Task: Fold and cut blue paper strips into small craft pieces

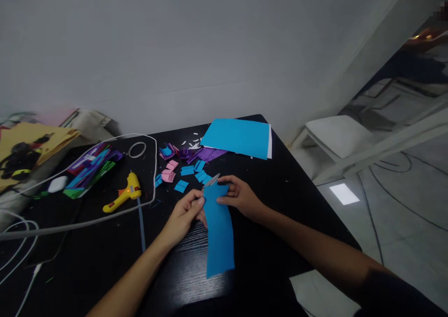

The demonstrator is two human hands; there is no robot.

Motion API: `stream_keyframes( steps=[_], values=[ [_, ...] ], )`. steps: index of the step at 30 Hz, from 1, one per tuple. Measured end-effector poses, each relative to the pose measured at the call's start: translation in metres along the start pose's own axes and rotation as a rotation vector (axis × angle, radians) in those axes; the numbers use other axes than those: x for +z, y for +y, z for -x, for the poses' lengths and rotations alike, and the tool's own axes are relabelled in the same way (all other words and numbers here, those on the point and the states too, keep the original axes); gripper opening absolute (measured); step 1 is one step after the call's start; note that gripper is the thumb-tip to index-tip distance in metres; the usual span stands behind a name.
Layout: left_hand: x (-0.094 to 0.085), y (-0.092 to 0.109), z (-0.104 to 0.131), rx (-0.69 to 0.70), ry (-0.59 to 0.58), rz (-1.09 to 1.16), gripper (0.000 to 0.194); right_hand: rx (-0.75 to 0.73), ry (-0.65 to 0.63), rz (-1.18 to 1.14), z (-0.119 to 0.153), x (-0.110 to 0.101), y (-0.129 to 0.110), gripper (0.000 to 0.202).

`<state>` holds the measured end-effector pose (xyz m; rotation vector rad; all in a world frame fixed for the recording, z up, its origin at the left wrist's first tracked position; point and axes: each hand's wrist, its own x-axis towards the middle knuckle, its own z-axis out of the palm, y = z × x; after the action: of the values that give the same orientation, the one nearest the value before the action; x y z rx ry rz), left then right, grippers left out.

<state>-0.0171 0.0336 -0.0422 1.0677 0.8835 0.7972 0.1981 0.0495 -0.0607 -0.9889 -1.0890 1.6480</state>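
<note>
A long strip of blue paper [220, 235] hangs upright between my hands, its lower end hanging toward the table's near edge. My left hand [185, 212] pinches its left edge near the top, thumb in front. On the upper right edge, the thumb and fingers of my right hand [240, 196] close around the same strip. Just behind the strip's top shows a slim grey metal piece, perhaps scissors [212, 180]; whether a hand touches it is unclear. Small folded blue paper pieces [181, 186] and pink paper pieces [168, 175] lie beyond my left hand.
Blue sheets [238, 137] over white paper lie at the back right, beside purple paper [210, 155] and white scraps. Left are a yellow glue gun [126, 193], a white cable [155, 168] and bundled coloured strips [91, 168]. A white stool [338, 133] stands right of the black table [280, 242].
</note>
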Motion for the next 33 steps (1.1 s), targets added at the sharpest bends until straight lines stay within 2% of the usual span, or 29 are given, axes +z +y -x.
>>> stream_keyframes(
  steps=[6, 14, 22, 26, 33],
  values=[
    [0.004, 0.006, 0.003, 0.012, -0.086, -0.119, 0.045, -0.033, -0.013, 0.099, 0.002, 0.002, 0.002, 0.045],
    [0.007, 0.009, 0.004, 0.085, -0.021, -0.255, 0.044, -0.022, -0.065, 0.063, 0.006, 0.007, 0.004, 0.04],
    [0.011, 0.012, 0.009, -0.032, -0.107, -0.15, 0.04, -0.015, -0.133, -0.005, 0.009, 0.01, 0.011, 0.044],
    [0.009, 0.006, 0.012, -0.119, -0.152, -0.034, 0.04, -0.038, -0.102, -0.008, 0.01, 0.012, 0.011, 0.038],
    [0.01, 0.004, 0.013, -0.129, -0.169, -0.039, 0.048, -0.088, -0.067, 0.109, 0.011, 0.013, 0.006, 0.032]
  ],
)
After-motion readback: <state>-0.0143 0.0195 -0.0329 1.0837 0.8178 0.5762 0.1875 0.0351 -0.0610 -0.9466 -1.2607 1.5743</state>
